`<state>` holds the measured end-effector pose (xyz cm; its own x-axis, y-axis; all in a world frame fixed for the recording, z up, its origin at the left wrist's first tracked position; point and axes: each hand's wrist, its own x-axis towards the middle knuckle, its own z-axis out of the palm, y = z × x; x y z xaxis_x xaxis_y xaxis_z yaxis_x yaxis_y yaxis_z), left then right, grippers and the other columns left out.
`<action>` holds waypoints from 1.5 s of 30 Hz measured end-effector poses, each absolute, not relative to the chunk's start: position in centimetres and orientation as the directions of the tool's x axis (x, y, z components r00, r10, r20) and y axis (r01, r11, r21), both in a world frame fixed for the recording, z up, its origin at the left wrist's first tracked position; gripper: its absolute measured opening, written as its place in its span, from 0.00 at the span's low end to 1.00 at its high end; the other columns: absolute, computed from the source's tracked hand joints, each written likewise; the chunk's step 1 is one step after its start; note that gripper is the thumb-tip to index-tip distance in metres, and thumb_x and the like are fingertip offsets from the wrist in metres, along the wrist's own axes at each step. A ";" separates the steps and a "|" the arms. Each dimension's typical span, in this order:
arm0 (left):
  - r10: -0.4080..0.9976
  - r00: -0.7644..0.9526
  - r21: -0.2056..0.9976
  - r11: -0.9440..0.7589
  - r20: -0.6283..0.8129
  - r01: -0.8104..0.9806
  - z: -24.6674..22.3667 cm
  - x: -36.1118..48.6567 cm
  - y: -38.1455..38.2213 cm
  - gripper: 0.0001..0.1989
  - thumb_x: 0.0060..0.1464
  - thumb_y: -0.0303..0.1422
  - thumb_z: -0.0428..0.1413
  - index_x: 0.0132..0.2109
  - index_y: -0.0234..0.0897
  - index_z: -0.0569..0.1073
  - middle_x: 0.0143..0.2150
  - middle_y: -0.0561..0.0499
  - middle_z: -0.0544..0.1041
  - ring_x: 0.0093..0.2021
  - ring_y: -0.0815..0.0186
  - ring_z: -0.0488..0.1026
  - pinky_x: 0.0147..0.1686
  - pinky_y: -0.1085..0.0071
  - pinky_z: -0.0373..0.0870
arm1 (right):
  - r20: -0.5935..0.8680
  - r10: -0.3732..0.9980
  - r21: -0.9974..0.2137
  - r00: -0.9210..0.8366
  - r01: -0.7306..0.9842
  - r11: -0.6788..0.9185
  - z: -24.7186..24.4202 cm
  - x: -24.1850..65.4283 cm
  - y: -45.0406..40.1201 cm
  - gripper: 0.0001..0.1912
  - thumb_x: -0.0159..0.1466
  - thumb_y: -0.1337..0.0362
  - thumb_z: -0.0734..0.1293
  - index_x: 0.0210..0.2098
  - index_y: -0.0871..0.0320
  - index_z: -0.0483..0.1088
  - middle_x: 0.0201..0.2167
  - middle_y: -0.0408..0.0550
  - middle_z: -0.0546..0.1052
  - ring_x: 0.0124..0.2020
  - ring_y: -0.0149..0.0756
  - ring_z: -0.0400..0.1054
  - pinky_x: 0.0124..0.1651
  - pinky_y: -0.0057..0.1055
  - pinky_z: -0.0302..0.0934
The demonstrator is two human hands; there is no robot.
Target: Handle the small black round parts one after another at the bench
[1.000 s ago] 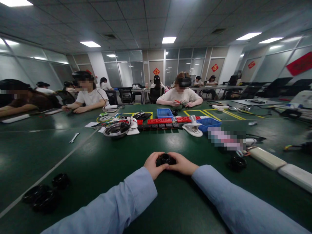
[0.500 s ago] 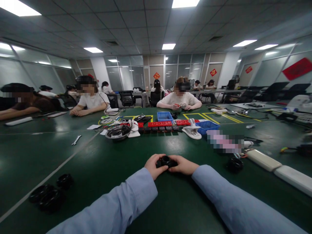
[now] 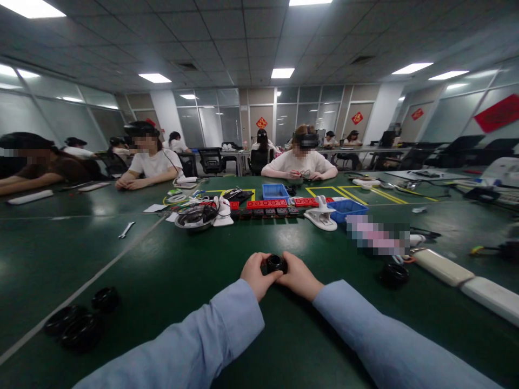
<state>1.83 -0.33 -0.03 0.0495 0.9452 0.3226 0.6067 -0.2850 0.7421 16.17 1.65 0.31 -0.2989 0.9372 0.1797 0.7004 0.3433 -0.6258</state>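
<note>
A glossy black ring-shaped part (image 3: 275, 263) with a round opening in its middle is in front of me, just above or on the green table; which of the two I cannot tell. My left hand (image 3: 258, 275) grips it from the left, thumb at the near side. My right hand (image 3: 299, 275) closes on it from the right, and the two thumbs nearly meet. Some fingers are hidden behind the part. Several similar black rings (image 3: 82, 330) lie in a group at the left, and one more black ring (image 3: 394, 275) rests to the right.
Red power strips (image 3: 266, 204) run across the table's middle between white clamps (image 3: 321, 216). Blue trays (image 3: 347, 209), a metal bowl of cables (image 3: 196, 219) and a wrench (image 3: 127, 230) lie around. White blocks (image 3: 492, 294) stretch along the right. A person (image 3: 300, 162) works opposite.
My right hand has turned and its fingers have drawn in closer around the ring-shaped part. The left hand has barely moved. My view has shifted slightly.
</note>
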 end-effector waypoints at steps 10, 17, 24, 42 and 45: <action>0.928 0.152 0.649 -0.348 0.339 0.676 -0.2 0.4 0.4 0.30 0.35 0.38 0.61 0.48 0.36 0.63 0.43 0.46 0.67 0.46 0.59 0.63 0.47 0.62 0.60 | 0.237 0.828 -0.757 -0.508 0.437 0.485 0.4 17.2 1.4 0.34 0.45 0.64 0.69 0.50 0.58 0.55 0.46 0.51 0.64 0.45 0.40 0.60 0.46 0.36 0.54; 0.904 0.302 0.531 -0.423 0.303 0.734 -0.8 -0.6 0.9 0.35 0.30 0.40 0.63 0.48 0.36 0.65 0.44 0.45 0.68 0.46 0.56 0.64 0.46 0.61 0.61 | 0.157 0.866 -0.901 -0.475 0.290 0.322 0.3 18.0 1.7 0.30 0.53 0.60 0.64 0.52 0.59 0.51 0.43 0.50 0.63 0.38 0.34 0.62 0.45 0.36 0.57; 0.905 0.295 0.531 -0.419 0.305 0.737 -0.4 -0.1 0.6 0.31 0.31 0.41 0.63 0.46 0.38 0.66 0.42 0.46 0.69 0.43 0.57 0.66 0.44 0.61 0.62 | 0.198 0.915 -0.836 -0.351 0.426 0.345 0.4 16.5 0.9 0.32 0.51 0.57 0.67 0.51 0.59 0.54 0.40 0.50 0.66 0.41 0.38 0.62 0.47 0.38 0.56; 0.924 0.232 0.785 -0.381 0.305 0.488 0.1 0.0 1.1 0.17 0.41 0.30 0.59 0.42 0.36 0.70 0.40 0.49 0.72 0.42 0.63 0.68 0.42 0.68 0.64 | 0.120 0.788 -0.763 -0.603 0.451 0.462 0.7 17.9 3.3 0.12 0.50 0.67 0.67 0.34 0.60 0.65 0.31 0.44 0.70 0.32 0.34 0.63 0.35 0.31 0.58; 0.940 0.160 0.795 -0.339 0.300 0.503 -0.4 0.3 1.3 0.17 0.40 0.31 0.59 0.41 0.35 0.70 0.39 0.48 0.72 0.40 0.63 0.68 0.41 0.67 0.65 | 0.164 0.868 -0.676 -0.468 0.588 0.444 0.3 17.0 2.8 0.14 0.48 0.59 0.69 0.30 0.60 0.62 0.26 0.42 0.68 0.27 0.31 0.61 0.28 0.26 0.55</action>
